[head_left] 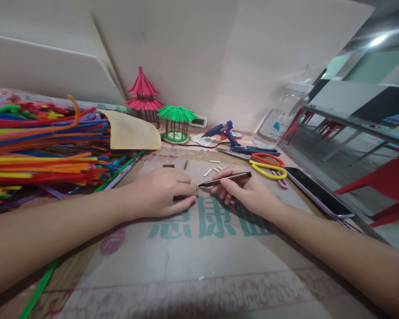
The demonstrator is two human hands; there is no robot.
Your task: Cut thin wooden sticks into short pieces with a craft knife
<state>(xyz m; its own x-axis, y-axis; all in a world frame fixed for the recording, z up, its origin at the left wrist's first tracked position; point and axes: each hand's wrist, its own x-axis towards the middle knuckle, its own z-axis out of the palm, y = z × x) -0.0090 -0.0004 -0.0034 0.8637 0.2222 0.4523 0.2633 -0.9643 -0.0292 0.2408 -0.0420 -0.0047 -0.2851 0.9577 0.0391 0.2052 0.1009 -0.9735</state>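
My right hand (244, 190) grips a dark brown marker pen (231, 177) like a writing tool, its tip pointing left. The tip meets a tiny pale piece (197, 187) pinched between the fingertips of my left hand (161, 192); most of that piece is hidden. Both hands rest over a printed cardboard sheet (146, 266). Just beyond them lie several short white sticks (207, 172) and two dark brown ones, a lying piece (168, 165) and a slanted piece (185, 165).
Bundles of coloured pipe cleaners (36, 133) fill the left side. At the back stand a pink-roofed pagoda model (142, 91), a green-roofed pavilion model (176, 114) and a blue glue gun (219, 129). Scissors (266, 166), a phone (319, 190) and a clear bottle (275, 122) are at right.
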